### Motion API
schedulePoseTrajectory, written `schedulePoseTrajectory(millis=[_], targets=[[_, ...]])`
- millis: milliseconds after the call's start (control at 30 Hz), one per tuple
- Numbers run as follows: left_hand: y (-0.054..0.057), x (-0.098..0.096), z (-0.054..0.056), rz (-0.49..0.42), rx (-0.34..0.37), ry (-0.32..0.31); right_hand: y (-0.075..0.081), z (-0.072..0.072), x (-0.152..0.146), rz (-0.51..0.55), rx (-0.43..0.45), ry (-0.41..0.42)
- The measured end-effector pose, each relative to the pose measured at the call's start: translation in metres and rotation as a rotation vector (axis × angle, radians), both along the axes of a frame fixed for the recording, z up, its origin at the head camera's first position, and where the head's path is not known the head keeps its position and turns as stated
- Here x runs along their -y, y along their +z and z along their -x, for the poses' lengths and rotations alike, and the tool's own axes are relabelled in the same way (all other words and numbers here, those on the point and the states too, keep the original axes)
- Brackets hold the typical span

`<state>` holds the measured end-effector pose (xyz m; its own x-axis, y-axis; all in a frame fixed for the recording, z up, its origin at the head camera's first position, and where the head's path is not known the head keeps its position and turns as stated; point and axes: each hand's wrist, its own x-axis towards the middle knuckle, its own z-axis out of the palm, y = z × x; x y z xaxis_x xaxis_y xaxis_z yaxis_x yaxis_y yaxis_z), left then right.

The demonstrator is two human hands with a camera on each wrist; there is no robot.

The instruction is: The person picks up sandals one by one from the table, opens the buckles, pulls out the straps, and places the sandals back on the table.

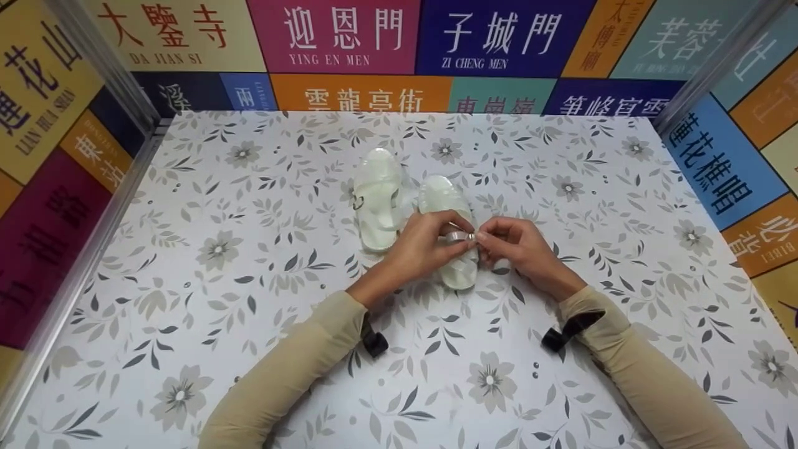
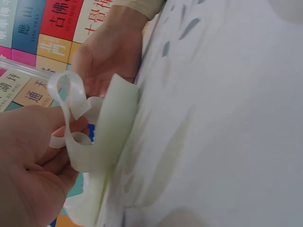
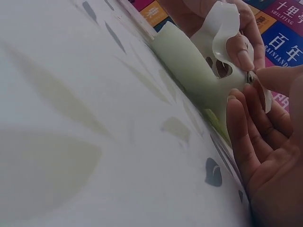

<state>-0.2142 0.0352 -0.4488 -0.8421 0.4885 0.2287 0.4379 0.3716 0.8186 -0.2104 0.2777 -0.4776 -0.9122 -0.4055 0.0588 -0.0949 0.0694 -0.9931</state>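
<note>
So the left hand (image 1: pixel 425 242) and right hand (image 1: pixel 523 251) both pinch the shiny whitish strap (image 1: pixel 457 236) crossing that glossy pale-green plastic-looking sandal (image 1: pixel 444 198), toe far-left, heel near-right.

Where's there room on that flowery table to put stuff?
The flowery table has bare room from the left sandal to the left wall; from the right hand to the right wall; beyond both sandals, to the back wall; and between the sleeves. It's crowded mid-table, where left hand and right hand pinch the strap of the right sandal.
</note>
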Motion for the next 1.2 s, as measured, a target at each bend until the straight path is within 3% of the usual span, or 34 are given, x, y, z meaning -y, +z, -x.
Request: schedulePoseTrajectory(millis=[200,633,867,1200], targets=[[-0.0063,-0.0023,-0.0008,-0.037,0.026,0.015,-0.0004,-0.0001,-0.0011,0.013,0.016,0.010],[-0.0089,0.0005,0.0015,-0.062,-0.015,-0.023,0.0004,-0.0007,-0.0017,-0.021,0.017,-0.024],[-0.0093,0.0003,0.0016,-0.068,0.019,-0.022,-0.0009,0.0000,0.0006,-0.017,0.015,-0.017],[-0.0085,-0.0006,-0.0001,-0.041,0.041,0.006,0.0010,0.0002,-0.0018,0.086,0.086,0.003]])
